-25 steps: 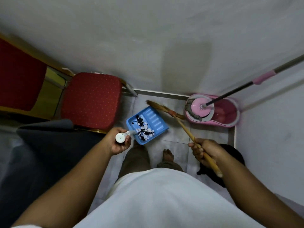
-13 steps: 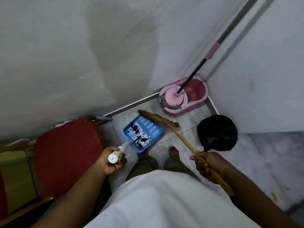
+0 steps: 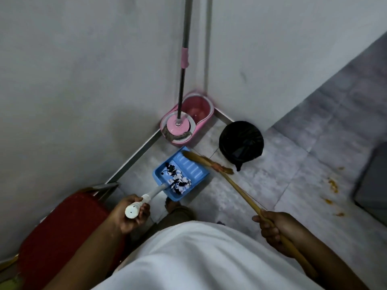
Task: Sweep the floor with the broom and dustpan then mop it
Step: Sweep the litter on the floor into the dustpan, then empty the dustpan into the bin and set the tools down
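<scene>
My left hand (image 3: 129, 214) grips the white handle of the blue dustpan (image 3: 189, 167), which is held in front of me over the tiled floor with black and white scraps of litter (image 3: 178, 181) in it. My right hand (image 3: 274, 229) grips the wooden stick of the broom (image 3: 236, 189); its bristle head lies across the dustpan's far right edge. In the corner stands the pink mop bucket (image 3: 196, 114) with the mop (image 3: 182, 80) upright in its spinner, handle leaning against the wall.
A black lined bin (image 3: 240, 141) stands right of the bucket, close to the broom head. A red chair (image 3: 56, 233) is at my lower left against the wall. Orange crumbs (image 3: 333, 183) lie on the floor at right, near a dark grey object (image 3: 372, 181).
My view has swung to the right, so the corner, bucket and bin now sit centre frame and the chair has slid to the lower left. Both hands keep their holds on dustpan and broom.
</scene>
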Tool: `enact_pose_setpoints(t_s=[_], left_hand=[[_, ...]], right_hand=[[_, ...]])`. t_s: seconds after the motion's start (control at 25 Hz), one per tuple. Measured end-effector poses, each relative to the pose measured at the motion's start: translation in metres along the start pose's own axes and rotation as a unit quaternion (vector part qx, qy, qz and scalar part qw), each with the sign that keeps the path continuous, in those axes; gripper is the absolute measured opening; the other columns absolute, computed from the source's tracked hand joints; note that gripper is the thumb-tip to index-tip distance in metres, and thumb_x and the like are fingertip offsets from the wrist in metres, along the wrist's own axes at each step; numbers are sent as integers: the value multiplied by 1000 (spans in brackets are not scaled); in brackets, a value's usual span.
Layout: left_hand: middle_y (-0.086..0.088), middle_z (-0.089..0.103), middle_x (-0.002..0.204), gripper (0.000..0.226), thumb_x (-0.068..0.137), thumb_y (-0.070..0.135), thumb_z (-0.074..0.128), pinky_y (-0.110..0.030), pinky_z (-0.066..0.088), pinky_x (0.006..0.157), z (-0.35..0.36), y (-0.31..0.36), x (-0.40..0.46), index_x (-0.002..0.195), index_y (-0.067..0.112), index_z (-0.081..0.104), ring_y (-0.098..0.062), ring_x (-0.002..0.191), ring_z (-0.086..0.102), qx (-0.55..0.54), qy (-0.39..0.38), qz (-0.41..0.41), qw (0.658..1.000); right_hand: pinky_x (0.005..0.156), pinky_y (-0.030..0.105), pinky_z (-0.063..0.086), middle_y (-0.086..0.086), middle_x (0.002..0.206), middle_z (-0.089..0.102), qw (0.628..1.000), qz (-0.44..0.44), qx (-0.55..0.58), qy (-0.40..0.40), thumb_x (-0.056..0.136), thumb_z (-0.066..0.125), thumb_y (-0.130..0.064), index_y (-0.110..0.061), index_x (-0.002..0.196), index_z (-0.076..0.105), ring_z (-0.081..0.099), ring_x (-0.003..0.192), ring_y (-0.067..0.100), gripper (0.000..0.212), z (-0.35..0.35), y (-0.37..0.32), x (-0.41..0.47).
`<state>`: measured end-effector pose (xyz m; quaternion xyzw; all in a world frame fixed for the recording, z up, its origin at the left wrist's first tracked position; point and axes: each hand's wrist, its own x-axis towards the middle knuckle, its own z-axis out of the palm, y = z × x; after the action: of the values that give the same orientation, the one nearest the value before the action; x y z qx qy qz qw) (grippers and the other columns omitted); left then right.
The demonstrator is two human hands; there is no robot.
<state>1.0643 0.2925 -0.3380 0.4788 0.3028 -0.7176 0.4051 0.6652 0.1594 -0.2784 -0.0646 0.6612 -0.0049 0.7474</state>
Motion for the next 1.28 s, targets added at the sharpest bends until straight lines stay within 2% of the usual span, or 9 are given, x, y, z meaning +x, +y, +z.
enact_pose_setpoints(t_s=[0.08, 0.12, 0.32, 0.72, 0.8, 0.84, 0.92, 1.0, 1.28], left_hand=[[-10, 50, 55, 62, 34, -8, 85, -26, 45, 30, 7, -8, -5, 85, -2, 49, -18, 39, 52, 22, -32, -4, 999], [-10, 50, 55, 66, 27, -11, 87, -27, 46, 31, 12, -13, -9, 84, -4, 54, -19, 40, 52, 28, -49, -8, 998], [-4, 48, 56, 84, 17, -8, 86, -20, 45, 32, 44, -36, -26, 89, 5, 45, -11, 40, 50, 49, -75, 40, 995], [-2, 50, 56, 90, 14, 2, 87, -17, 41, 32, 137, -21, -34, 90, 9, 41, -11, 39, 49, 199, -105, 78, 971], [-3, 50, 56, 78, 25, 5, 86, -17, 42, 33, 155, -16, -29, 89, 10, 41, -12, 39, 49, 227, -91, 78, 966], [-2, 50, 56, 63, 41, 9, 81, -16, 41, 34, 162, -13, -26, 90, 9, 42, -12, 38, 49, 245, -79, 81, 963], [-2, 50, 56, 26, 73, 15, 58, -15, 41, 35, 176, -12, -19, 95, 10, 43, -11, 38, 49, 284, -53, 95, 953], [-2, 51, 56, 9, 90, 14, 42, -15, 40, 35, 188, -12, -10, 98, 12, 45, -11, 37, 49, 321, -27, 119, 939], [-8, 51, 70, 7, 92, 4, 50, -17, 40, 36, 221, -36, 14, 93, 11, 49, -16, 53, 47, 489, 63, 217, 842]], right_hand=[[28, 15, 23, 2, 51, 39, 1000, -5, 22, 5, 102, 41, -25, 3, 100, 56, 32, 30, 9, 31, -32, 23, -7], [28, 16, 23, 3, 51, 39, 999, -11, 29, 10, 102, 41, -25, 3, 101, 56, 32, 30, 10, 31, -48, 33, -10], [27, 14, 22, 0, 49, 36, 996, -29, 86, 16, 103, 38, -24, -2, 98, 53, 29, 29, 8, 27, -102, 77, -22], [25, 13, 24, 0, 47, 36, 975, -62, 212, 14, 103, 36, -23, -5, 91, 51, 30, 27, 7, 26, -128, 113, -47], [24, 14, 24, 0, 47, 35, 972, -59, 228, 17, 102, 37, -24, -5, 91, 51, 30, 26, 7, 26, -130, 118, -53], [24, 14, 24, 0, 47, 35, 971, -54, 234, 16, 102, 37, -25, -5, 91, 51, 30, 26, 8, 26, -130, 122, -55], [24, 14, 25, 0, 48, 35, 967, -45, 251, 11, 102, 38, -25, -6, 91, 51, 30, 26, 8, 26, -132, 129, -59], [24, 15, 25, 1, 47, 35, 963, -40, 266, 14, 101, 38, -25, -5, 91, 51, 29, 26, 9, 26, -136, 137, -62], [23, 16, 25, 2, 48, 36, 959, -34, 279, 27, 101, 39, -23, -4, 90, 51, 30, 26, 9, 25, -134, 154, -61]])
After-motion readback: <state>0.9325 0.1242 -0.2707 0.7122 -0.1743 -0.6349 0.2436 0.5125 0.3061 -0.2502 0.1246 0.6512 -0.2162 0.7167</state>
